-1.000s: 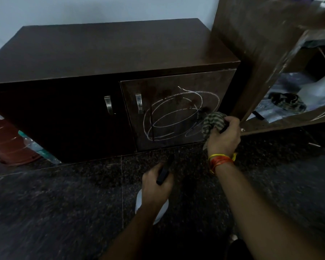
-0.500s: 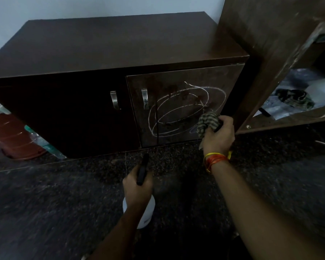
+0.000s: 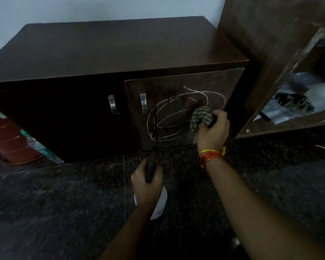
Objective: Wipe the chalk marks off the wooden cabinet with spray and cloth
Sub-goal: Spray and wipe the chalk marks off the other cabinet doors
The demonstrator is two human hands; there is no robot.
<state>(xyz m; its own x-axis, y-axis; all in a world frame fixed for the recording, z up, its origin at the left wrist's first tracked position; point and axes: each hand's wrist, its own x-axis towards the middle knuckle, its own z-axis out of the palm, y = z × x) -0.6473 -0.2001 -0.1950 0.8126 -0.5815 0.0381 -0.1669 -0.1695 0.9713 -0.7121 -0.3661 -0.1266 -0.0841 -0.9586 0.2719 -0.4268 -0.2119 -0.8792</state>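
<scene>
I see my right hand point(image 3: 212, 131) closed around a bunched green-and-white checked cloth point(image 3: 202, 117), pressing it against the right door point(image 3: 176, 109) of the low dark brown wooden cabinet point(image 3: 111, 53). The cloth sits at the right side of the white chalk ovals point(image 3: 184, 113) drawn on that door, covering part of the lines. Wet dark streaks run down the door through the marks. A bracelet of orange and yellow thread point(image 3: 210, 156) circles my right wrist.

My left hand point(image 3: 146, 184) is lower, over the dark speckled stone floor point(image 3: 64, 203), its grip wrapped around the black trigger head of a white plastic spray bottle point(image 3: 160, 203); the nozzle points towards the bottom of the marked door. The bottle is near the cabinet but apart from it.

Two curved metal handles point(image 3: 112, 105) stand side by side where the doors meet. To the right a tall brown wooden unit point(image 3: 270, 44) leans into view, with an open shelf holding another checked cloth and pale sheets. At the left edge a reddish-brown round container point(image 3: 9, 141) rests on the floor.
</scene>
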